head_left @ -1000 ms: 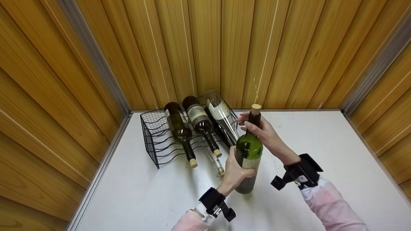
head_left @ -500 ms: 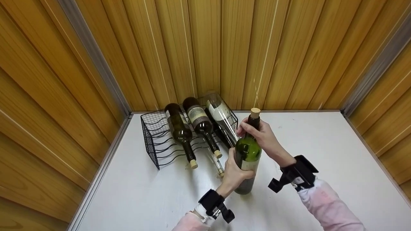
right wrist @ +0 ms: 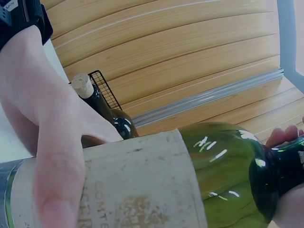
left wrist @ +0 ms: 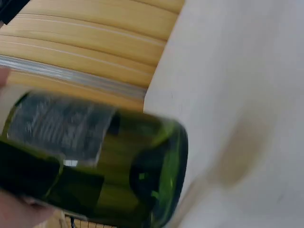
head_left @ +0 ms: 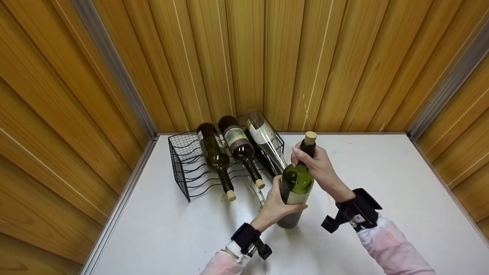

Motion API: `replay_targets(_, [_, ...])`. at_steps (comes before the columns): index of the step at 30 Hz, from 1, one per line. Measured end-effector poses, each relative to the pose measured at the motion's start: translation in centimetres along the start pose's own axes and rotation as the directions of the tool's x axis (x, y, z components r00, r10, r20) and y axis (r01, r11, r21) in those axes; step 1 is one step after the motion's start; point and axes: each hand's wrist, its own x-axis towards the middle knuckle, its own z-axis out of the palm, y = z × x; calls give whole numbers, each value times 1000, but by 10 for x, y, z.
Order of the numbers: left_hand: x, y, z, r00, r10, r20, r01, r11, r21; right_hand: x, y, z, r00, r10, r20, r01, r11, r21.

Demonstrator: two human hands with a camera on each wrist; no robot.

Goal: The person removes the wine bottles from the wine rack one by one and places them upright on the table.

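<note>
Both hands hold a green wine bottle (head_left: 298,179) with a pale label and a cork (head_left: 311,137) in its mouth. Around the bottle's body wraps my left hand (head_left: 276,204), thumb across the front. My right hand (head_left: 319,166) grips the dark neck just below the cork. The bottle leans, its neck to the right and away; in the left wrist view its base (left wrist: 166,175) appears to be off the table. Seen from the right wrist, the label (right wrist: 142,185) lies under the left hand's finger, and a few right fingertips (right wrist: 285,135) show at the neck.
Left of the hands stands a black wire wine rack (head_left: 179,168). On it lie a dark bottle (head_left: 214,152), a labelled dark bottle (head_left: 237,139) and a clear bottle (head_left: 263,133), with more bottles below. The white table (head_left: 153,229) meets wood-panelled walls (head_left: 244,57).
My right hand's fingers have closed around the bottle's neck. The bottle's top has come lower and slightly right, so it leans more. The left hand keeps its grip.
</note>
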Motion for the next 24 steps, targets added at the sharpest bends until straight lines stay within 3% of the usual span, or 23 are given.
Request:
replay_targets(6, [1, -8, -10, 993, 79, 83, -79, 997, 3, -3, -2, -3, 998, -31, -52, 34, 998, 52])
replay_targets(13, [3, 21, -27, 963, 238, 124, -227, 969, -98, -10, -13, -16, 996, -43, -74, 49, 996, 70])
replay_targets(18, [4, 21, -33, 956, 261, 133, -253, 964, -77, -18, -17, -32, 993, -38, -110, 44, 998, 49])
replay_targets(24, [3, 24, -37, 954, 255, 157, -257, 966, -13, -24, -15, -58, 980, 7, -201, -22, 997, -73])
